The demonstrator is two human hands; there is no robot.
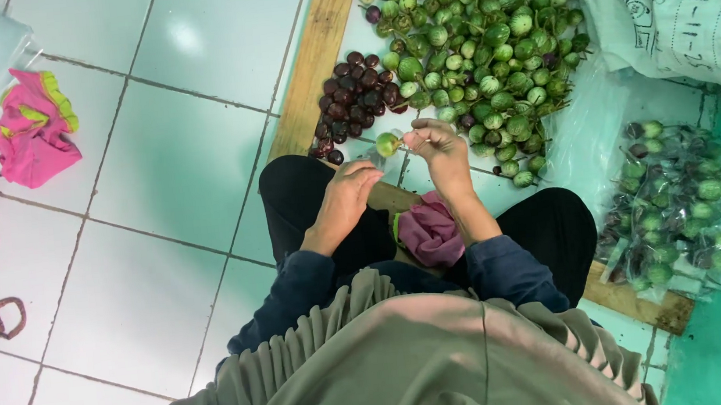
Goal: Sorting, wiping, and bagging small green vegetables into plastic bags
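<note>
A small green eggplant (387, 144) was pinched by its stem in the right hand's (442, 152) fingertips, just above the knees. Behind it lay a big green pile (487, 49), then a smaller dark purple pile (352, 98). The left hand (345, 202) rested loosely curled, empty.

fruit (387, 144): one small round green fruit with a pale patch, at the fingertips of my hands, just above my knee.
green heap (488, 58): many like it, green and stemmed, piled on the floor just beyond.
dark heap (351, 102): purple-brown ones, left of the green.
</note>
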